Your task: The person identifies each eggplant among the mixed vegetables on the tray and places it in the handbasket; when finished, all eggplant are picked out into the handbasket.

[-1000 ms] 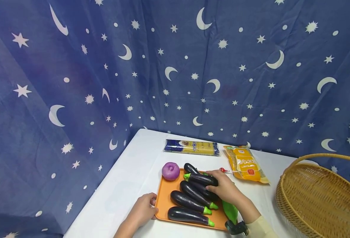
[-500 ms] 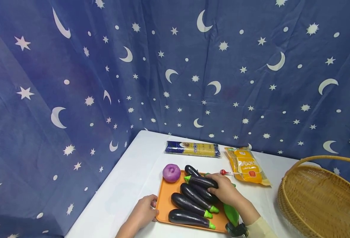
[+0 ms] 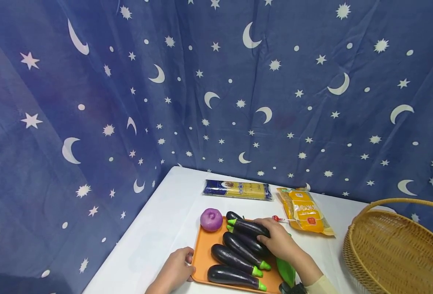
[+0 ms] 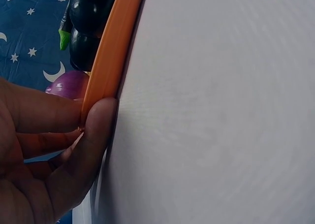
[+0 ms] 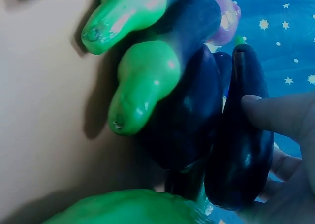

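Observation:
My right hand (image 3: 280, 241) grips a glossy dark eggplant with a green stem end (image 3: 246, 227), which lies over other eggplants at the tray's far side. In the right wrist view, the thumb presses one side of this eggplant (image 5: 241, 150), with fingers behind it. My left hand (image 3: 174, 267) pinches the left rim of an orange tray (image 3: 202, 249); the left wrist view shows thumb and fingers at the tray's edge (image 4: 110, 51). Several more eggplants (image 3: 235, 275) lie slanted across the tray. A purple onion (image 3: 211, 219) sits at its far left corner.
A green vegetable (image 3: 285, 269) lies at the tray's right side, partly behind my wrist. Beyond the tray are a spaghetti pack (image 3: 238, 190), a red lollipop (image 3: 276, 218) and a yellow food bag (image 3: 306, 212). A wicker basket (image 3: 396, 245) stands at right.
The gripped eggplant has shifted slightly away from me, and the green stem of the one beneath now shows. The head view has tilted up a little. My left hand stays on the tray.

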`<state>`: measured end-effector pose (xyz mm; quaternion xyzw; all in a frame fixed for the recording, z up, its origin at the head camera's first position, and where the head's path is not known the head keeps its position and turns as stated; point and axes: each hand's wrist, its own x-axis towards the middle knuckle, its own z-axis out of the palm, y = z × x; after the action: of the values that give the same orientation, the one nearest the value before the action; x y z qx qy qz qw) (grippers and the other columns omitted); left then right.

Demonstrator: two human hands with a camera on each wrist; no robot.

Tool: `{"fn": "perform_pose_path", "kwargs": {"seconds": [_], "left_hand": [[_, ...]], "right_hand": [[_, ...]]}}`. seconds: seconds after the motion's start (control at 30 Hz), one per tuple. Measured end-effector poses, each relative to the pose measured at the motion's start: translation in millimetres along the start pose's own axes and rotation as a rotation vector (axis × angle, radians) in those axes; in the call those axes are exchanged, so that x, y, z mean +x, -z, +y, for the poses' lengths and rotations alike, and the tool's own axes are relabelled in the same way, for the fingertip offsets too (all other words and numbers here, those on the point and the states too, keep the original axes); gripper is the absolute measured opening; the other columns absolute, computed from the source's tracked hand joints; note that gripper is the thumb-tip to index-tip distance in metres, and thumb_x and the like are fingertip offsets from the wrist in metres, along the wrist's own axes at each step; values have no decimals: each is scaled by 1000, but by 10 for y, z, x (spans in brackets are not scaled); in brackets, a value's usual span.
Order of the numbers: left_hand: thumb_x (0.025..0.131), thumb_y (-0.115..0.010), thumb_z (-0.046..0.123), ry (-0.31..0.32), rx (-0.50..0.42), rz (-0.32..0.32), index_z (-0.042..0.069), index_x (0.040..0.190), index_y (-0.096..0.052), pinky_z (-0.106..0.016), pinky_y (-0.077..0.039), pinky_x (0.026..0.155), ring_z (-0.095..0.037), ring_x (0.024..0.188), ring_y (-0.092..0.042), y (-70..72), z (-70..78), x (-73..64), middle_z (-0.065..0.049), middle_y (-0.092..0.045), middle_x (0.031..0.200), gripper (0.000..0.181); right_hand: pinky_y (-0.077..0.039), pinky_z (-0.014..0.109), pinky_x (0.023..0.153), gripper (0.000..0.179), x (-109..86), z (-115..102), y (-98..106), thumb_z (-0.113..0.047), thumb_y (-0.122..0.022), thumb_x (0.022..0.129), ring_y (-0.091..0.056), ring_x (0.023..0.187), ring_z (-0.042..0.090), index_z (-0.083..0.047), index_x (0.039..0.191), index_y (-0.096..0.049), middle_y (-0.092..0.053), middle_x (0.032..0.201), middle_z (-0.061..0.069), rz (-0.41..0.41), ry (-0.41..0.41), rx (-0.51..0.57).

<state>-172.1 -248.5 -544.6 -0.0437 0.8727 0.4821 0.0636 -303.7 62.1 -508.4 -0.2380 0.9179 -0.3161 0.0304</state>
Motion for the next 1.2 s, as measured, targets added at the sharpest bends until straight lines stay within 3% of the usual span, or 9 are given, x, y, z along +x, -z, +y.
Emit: {"fn": "perform_pose_path", "kwargs": {"seconds": [0.33,0.57,0.8,0.93,1.2], "left_hand": [[79,-72,-10,-11,19,-11,-16,122,-56,-24,-55,47,-12,55,-60,-15,23,20,-6,-51,86,47],[79,-72,-11,-23,14,-5,-16,122,-55,-24,-56,48,-13,59,-59,0,32,33,-7,-51,89,46],[80,-72,-11,48,24,5,-16,123,-55,-23,-57,49,-15,64,-59,2,44,6,-8,-51,90,47],[79,-73,-10,59,38,13,-16,125,-55,-23,-57,49,-14,63,-59,-15,45,9,-8,-52,91,49],[80,-73,-9,61,31,5,-16,126,-54,-24,-57,50,-14,65,-60,-10,17,8,-8,-53,92,50]], "right_hand": [[-47,55,105,44,-84,-1,153,-9,-78,86,-59,118,27,-14,128,-67,-64,125,3,62,-20,31],[-51,52,101,42,-117,-40,310,-12,-79,87,-59,111,22,-17,127,-67,-64,123,3,100,-65,147],[-59,40,88,42,-192,-86,461,-18,-78,88,-60,98,21,-17,128,-66,-66,115,4,83,-114,323],[-60,37,83,46,-251,-82,562,-19,-79,87,-60,100,25,-16,130,-65,-66,116,8,99,-148,422],[-60,40,89,52,-366,-70,763,-23,-77,90,-58,112,30,-14,138,-60,-59,133,14,118,-184,505]]}}
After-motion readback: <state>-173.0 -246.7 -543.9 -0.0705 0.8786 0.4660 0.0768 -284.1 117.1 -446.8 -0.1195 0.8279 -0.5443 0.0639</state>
